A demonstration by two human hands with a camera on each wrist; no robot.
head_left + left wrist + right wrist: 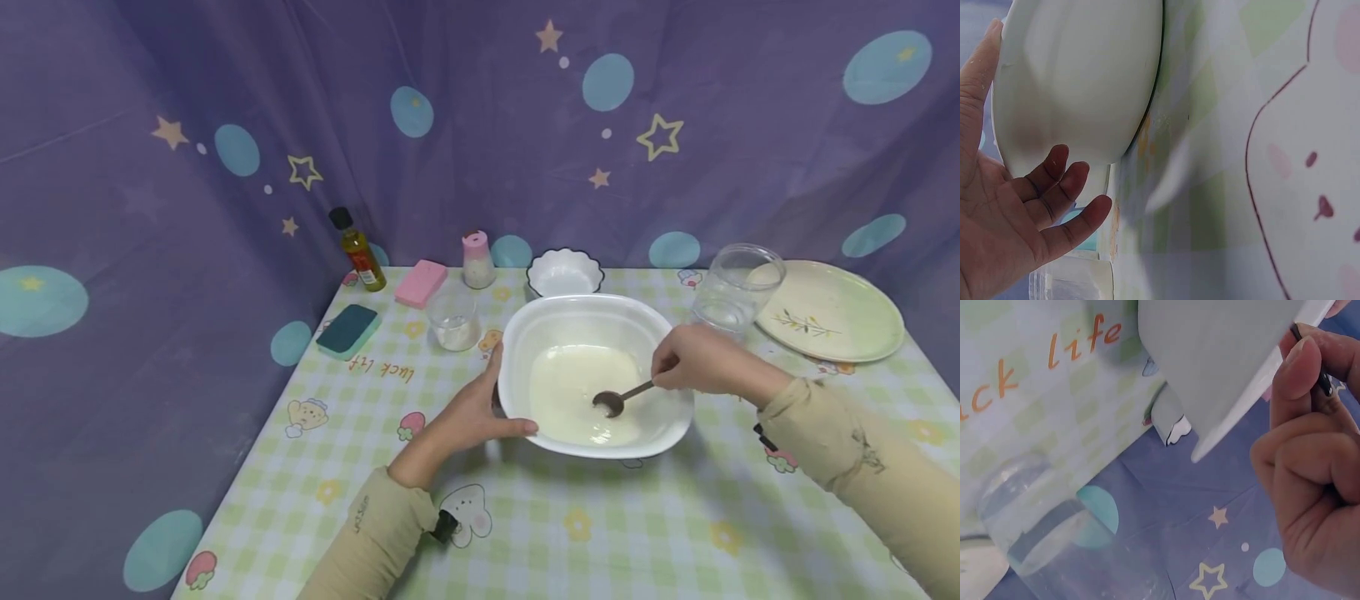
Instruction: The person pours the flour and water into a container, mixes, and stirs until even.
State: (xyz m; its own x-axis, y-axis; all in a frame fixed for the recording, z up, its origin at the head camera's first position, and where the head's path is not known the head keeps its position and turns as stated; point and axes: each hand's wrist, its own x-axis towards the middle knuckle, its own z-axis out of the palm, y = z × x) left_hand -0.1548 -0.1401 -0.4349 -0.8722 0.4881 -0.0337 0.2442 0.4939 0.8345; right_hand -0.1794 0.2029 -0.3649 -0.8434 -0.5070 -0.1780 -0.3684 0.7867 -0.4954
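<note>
A deep white bowl (671, 421) with a rounded square rim holds a pale, creamy liquid (573, 387). My left hand (468, 417) grips the bowl's left side, its thumb on the near rim. In the left wrist view the lower fingers (1079, 228) bend loosely beside the bowl's outer wall. Over the right part of the bowl, my right hand (688, 360) pinches the handle of a small dark brown spoon (611, 404) between thumb and fingers. The spoon's head is at the liquid's surface. The right wrist view shows the handle end between the fingertips.
Behind the bowl stand a scalloped white dish (564, 273), a pink-topped shaker (477, 262) and a clear cup (454, 325) with white contents. Farther left are an oil bottle (360, 254), a pink sponge (422, 283) and a green sponge (348, 332). A clear jar (731, 292) and oval plate (840, 321) sit right.
</note>
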